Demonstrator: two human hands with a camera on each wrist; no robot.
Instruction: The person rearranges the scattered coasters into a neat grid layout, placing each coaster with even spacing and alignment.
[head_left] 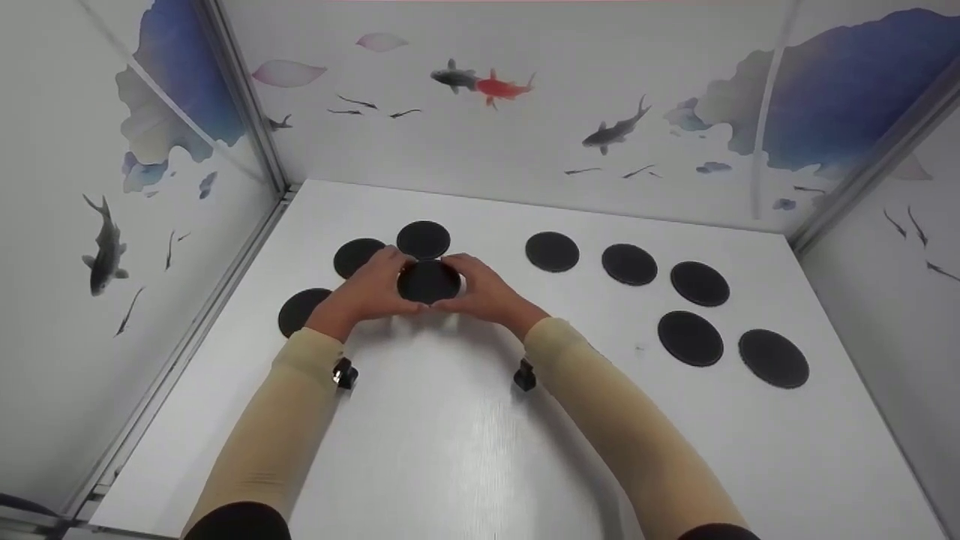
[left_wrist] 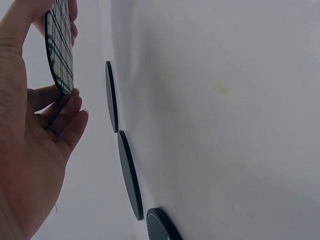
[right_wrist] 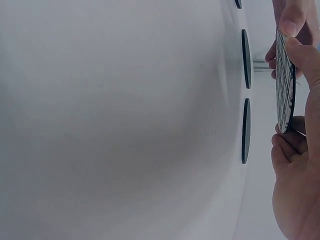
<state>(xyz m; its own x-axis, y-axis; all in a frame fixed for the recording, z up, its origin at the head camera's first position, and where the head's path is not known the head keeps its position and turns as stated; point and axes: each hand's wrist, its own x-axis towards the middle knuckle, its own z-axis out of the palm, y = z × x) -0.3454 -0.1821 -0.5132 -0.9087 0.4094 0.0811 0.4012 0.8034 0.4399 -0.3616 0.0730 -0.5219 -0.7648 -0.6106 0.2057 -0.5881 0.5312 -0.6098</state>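
Note:
A round black coaster is held between both hands above the white table. My left hand grips its left edge with curled fingers and thumb, and my right hand grips the right edge the same way. In the head view the thumbs meet at the near rim. From the left wrist, the coaster's plaid underside shows, raised off the tabletop; the right wrist view also shows this checked face. Another black coaster lies just beyond the held one.
Left of the hands lie two more coasters, one partly behind the left hand and one by the left wrist. Several others, including one nearer coaster, are spread across the right of the table. Fish-patterned walls enclose it.

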